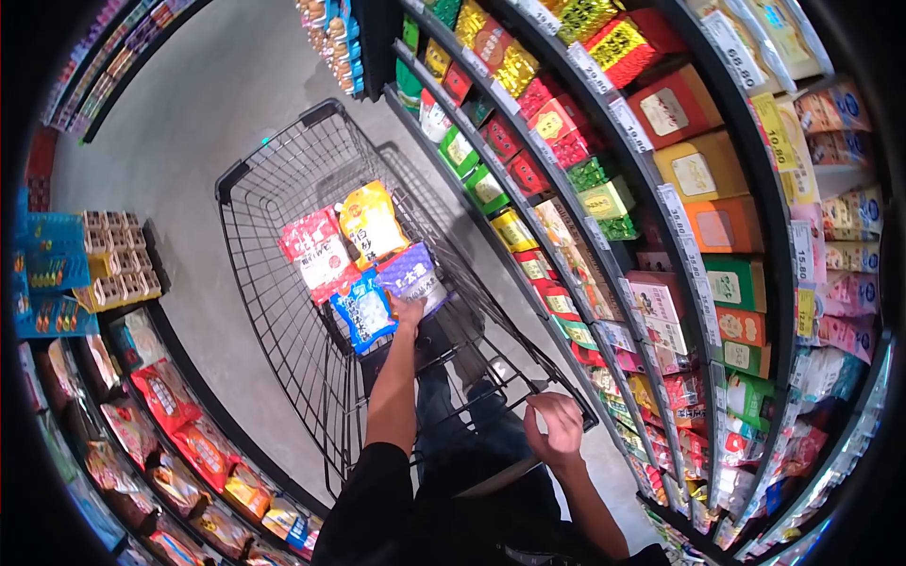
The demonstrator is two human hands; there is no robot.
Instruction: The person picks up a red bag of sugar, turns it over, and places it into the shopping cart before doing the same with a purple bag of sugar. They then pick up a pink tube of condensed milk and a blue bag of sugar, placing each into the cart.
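Observation:
My left hand (407, 310) reaches down into a black wire shopping cart (274, 236). Its fingers are closed on the lower edge of a purple-and-white bag (415, 273). Beside that hand lies a blue bag (364, 312) with white lettering. Further in are a yellow bag (372, 222) and a red-and-white bag (316, 255), lying close together. My right hand (557, 426) hovers by the cart's near right side, fingers loosely bent and thumb apart, with nothing visible in it.
Tall shelves (698, 236) of boxed and bagged goods with price tags run along the right. A low shelf (203, 429) of snack bags curves along the left, below a blue display (57, 259). Grey floor (189, 123) shows ahead and left of the cart.

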